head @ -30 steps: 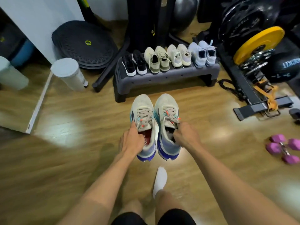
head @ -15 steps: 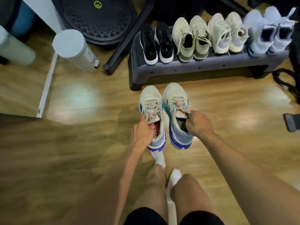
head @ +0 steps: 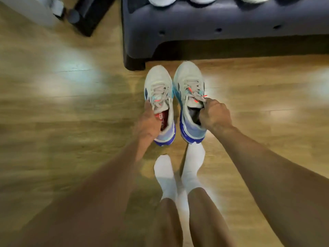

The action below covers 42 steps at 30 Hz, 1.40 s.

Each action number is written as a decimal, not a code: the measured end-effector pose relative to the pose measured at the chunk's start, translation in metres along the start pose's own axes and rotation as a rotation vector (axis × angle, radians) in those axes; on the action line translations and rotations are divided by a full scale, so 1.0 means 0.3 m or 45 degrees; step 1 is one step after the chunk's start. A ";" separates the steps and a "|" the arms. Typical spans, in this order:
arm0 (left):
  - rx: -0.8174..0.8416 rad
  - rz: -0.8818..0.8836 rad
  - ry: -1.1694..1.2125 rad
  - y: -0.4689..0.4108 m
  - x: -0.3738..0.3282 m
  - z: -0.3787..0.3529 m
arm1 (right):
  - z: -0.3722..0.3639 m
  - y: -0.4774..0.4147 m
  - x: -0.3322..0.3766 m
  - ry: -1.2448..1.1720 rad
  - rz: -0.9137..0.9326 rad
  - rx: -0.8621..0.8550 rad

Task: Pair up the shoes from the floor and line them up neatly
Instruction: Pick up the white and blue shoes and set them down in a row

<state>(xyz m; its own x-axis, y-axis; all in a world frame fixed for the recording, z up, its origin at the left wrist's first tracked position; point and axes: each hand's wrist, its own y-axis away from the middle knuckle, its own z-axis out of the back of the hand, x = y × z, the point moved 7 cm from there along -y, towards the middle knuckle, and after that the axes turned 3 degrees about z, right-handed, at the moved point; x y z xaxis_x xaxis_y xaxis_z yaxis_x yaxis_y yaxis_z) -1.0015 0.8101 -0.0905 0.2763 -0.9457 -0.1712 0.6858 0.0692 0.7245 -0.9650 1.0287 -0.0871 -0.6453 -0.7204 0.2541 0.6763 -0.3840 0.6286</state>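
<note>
Two shoes — my left hand (head: 148, 122) grips the left shoe (head: 159, 82) by its collar, my right hand (head: 215, 116) the right shoe (head: 189, 77); toes near the step (head: 213, 24), floor (head: 71, 104) wide either side.

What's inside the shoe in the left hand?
A red insole with white lettering shows in the shoe. The left hand, gripping its collar, covers part; the laces hide the toe end.

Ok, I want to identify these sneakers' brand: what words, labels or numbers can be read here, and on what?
"IST": white letters on the red insole of the grey, teal and purple running shoe held by the left hand; the rest is hidden.
Nothing legible on the matching shoe in the right hand or the dark plastic step platform.
</note>
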 end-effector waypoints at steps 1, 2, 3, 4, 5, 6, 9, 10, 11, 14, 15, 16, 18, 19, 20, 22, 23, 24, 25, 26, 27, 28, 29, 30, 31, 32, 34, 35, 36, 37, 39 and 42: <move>0.020 0.013 -0.021 -0.059 0.004 -0.034 | -0.044 -0.050 -0.007 -0.008 -0.008 -0.001; 0.049 0.029 -0.043 -0.114 0.010 -0.068 | -0.086 -0.094 -0.010 -0.012 -0.011 -0.001; 0.064 0.045 -0.062 -0.167 0.015 -0.100 | -0.129 -0.135 -0.011 -0.010 -0.008 0.002; 0.062 0.063 -0.069 -0.217 0.019 -0.126 | -0.168 -0.172 -0.010 -0.009 0.000 0.006; 0.047 0.082 -0.062 -0.264 0.021 -0.148 | -0.204 -0.209 -0.009 -0.011 0.008 0.007; 0.027 0.090 -0.034 -0.305 0.022 -0.164 | -0.234 -0.245 -0.005 -0.018 0.016 0.003; -0.039 0.035 0.074 -0.404 0.032 -0.208 | -0.300 -0.340 0.011 -0.041 0.039 -0.001; -0.049 0.027 0.098 -0.433 0.041 -0.225 | -0.318 -0.369 0.015 -0.040 0.043 -0.003; -0.054 0.027 0.120 -0.455 0.051 -0.241 | -0.333 -0.397 0.018 -0.037 0.046 -0.007; -0.028 0.043 0.151 -0.489 0.063 -0.265 | -0.366 -0.450 0.031 -0.025 0.046 0.005; -0.012 0.035 0.122 -0.498 0.058 -0.273 | -0.375 -0.460 0.031 -0.008 0.044 0.017; -0.006 0.018 0.087 -0.505 0.054 -0.281 | -0.385 -0.468 0.026 0.017 0.042 0.030; -0.012 0.006 0.048 -0.517 0.055 -0.304 | -0.406 -0.473 0.010 0.056 0.038 0.044; -0.013 0.016 0.063 -0.519 0.063 -0.317 | -0.417 -0.474 0.004 0.071 0.048 0.049; -0.017 0.022 0.076 -0.521 0.069 -0.328 | -0.429 -0.472 0.001 0.086 0.062 0.060; -0.017 0.029 0.094 -0.514 0.077 -0.340 | -0.451 -0.464 0.002 0.097 0.075 0.098; -0.018 0.021 0.106 -0.512 0.078 -0.341 | -0.458 -0.457 0.008 0.099 0.073 0.122; -0.022 0.014 0.116 -0.508 0.076 -0.339 | -0.467 -0.449 0.014 0.118 0.075 0.154; -0.017 0.018 0.111 -0.504 0.073 -0.339 | -0.471 -0.436 0.019 0.151 0.080 0.190; -0.001 0.038 0.077 -0.500 0.072 -0.337 | -0.472 -0.420 0.024 0.187 0.090 0.225; 0.018 0.072 0.019 -0.493 0.073 -0.331 | -0.468 -0.398 0.032 0.218 0.100 0.259; 0.034 0.103 -0.043 -0.482 0.075 -0.317 | -0.456 -0.373 0.042 0.239 0.110 0.282; 0.047 0.127 -0.086 -0.467 0.071 -0.294 | -0.437 -0.345 0.056 0.258 0.120 0.298; 0.068 0.143 -0.109 -0.445 0.067 -0.267 | -0.411 -0.314 0.074 0.280 0.138 0.305; 0.080 0.142 -0.128 -0.420 0.058 -0.234 | -0.373 -0.281 0.101 0.302 0.174 0.299; 0.075 0.120 -0.151 -0.390 0.043 -0.191 | -0.331 -0.244 0.137 0.316 0.226 0.290; -0.002 0.023 -0.189 -0.313 -0.004 -0.065 | -0.224 -0.160 0.234 0.340 0.371 0.257; -0.066 -0.033 -0.211 -0.267 -0.030 0.013 | -0.156 -0.113 0.293 0.356 0.456 0.219; -0.133 -0.084 -0.239 -0.214 -0.051 0.099 | -0.078 -0.058 0.358 0.374 0.539 0.164; -0.198 -0.131 -0.258 -0.152 -0.071 0.192 | 0.004 0.003 0.427 0.400 0.620 0.103; -0.301 -0.200 -0.260 -0.008 -0.102 0.391 | 0.181 0.144 0.565 0.441 0.753 -0.009; -0.490 -0.320 -0.270 0.279 -0.141 0.744 | 0.456 0.414 0.761 0.489 0.913 -0.106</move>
<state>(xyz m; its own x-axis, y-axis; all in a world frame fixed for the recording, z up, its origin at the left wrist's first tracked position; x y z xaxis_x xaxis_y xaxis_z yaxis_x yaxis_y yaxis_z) -1.1061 0.7848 0.1265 -0.0447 -0.9891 -0.1406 0.9230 -0.0947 0.3730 -1.0769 0.8956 0.1494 0.1107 -0.9491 0.2948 0.9123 0.2146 0.3486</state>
